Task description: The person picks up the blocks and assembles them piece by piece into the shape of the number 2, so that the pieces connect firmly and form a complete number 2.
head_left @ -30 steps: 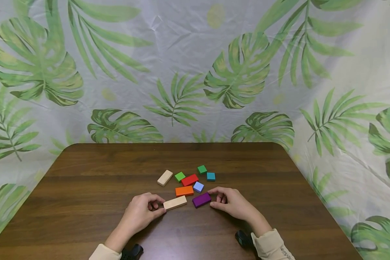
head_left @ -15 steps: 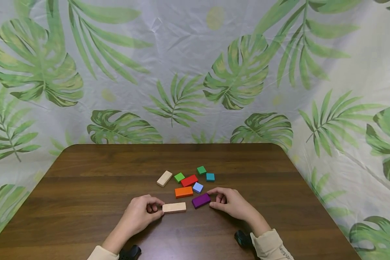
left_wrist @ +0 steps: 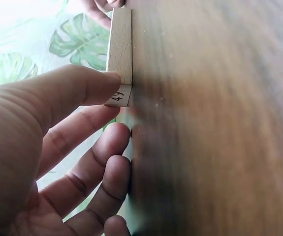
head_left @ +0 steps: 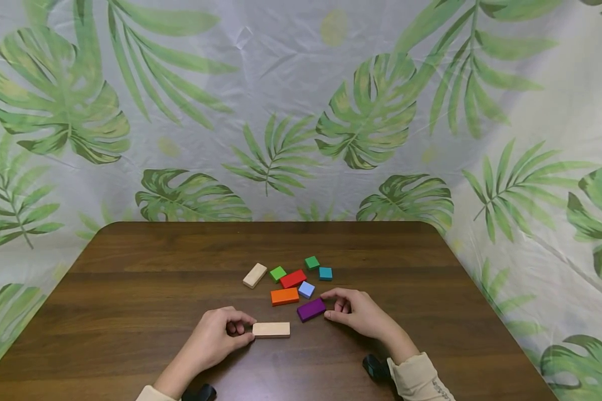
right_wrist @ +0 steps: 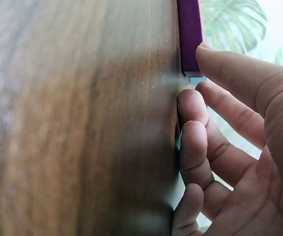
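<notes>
A long plain wooden block lies flat on the table. My left hand pinches its left end between thumb and forefinger; in the left wrist view, printed digits show on that end of the wooden block. To its upper right is a purple block. My right hand holds that block's right end, thumb at the near corner and forefinger at the far one. The right wrist view has the thumb against the purple block. The other fingers of both hands are bent beside the tabletop.
Just beyond lie an orange block, a light blue one, a red one, a light green one, a dark green one, a teal one and a second plain wooden block. A leaf-patterned cloth hangs behind the brown table.
My left hand has drawn the long wooden block toward me, away from the orange block, and turned it from slanted to level. The right hand and the purple block stay in place.
</notes>
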A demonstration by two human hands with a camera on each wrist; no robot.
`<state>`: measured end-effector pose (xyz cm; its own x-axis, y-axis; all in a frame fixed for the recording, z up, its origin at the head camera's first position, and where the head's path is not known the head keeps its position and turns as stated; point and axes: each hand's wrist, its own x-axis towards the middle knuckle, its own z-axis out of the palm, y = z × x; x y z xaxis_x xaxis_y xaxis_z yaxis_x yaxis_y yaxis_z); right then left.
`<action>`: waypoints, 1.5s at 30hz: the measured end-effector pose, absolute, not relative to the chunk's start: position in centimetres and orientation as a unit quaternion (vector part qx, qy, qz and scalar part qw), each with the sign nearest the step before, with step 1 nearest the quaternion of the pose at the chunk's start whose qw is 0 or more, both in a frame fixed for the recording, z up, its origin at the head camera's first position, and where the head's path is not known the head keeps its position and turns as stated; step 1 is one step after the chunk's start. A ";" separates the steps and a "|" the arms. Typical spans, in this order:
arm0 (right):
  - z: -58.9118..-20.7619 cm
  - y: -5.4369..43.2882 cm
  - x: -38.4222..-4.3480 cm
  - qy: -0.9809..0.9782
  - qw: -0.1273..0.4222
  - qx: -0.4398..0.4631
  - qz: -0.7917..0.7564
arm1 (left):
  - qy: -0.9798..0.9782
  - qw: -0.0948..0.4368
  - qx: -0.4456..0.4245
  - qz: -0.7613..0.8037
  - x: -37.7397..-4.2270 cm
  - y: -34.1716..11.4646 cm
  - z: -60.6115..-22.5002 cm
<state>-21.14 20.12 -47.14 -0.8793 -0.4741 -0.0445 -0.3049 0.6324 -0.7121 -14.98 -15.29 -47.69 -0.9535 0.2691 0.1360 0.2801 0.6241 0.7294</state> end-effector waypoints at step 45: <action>-46.8 20.1 -20.9 0.882 0.144 -0.238 -0.381 | -0.895 0.000 -0.147 -0.422 -15.2 -15.6 -47.9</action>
<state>-20.91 20.14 -46.85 -0.8453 -0.5293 -0.0731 -0.3097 0.5968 -0.7402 -15.16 -15.58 -47.93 -0.9565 0.2636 0.1247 0.2639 0.6010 0.7544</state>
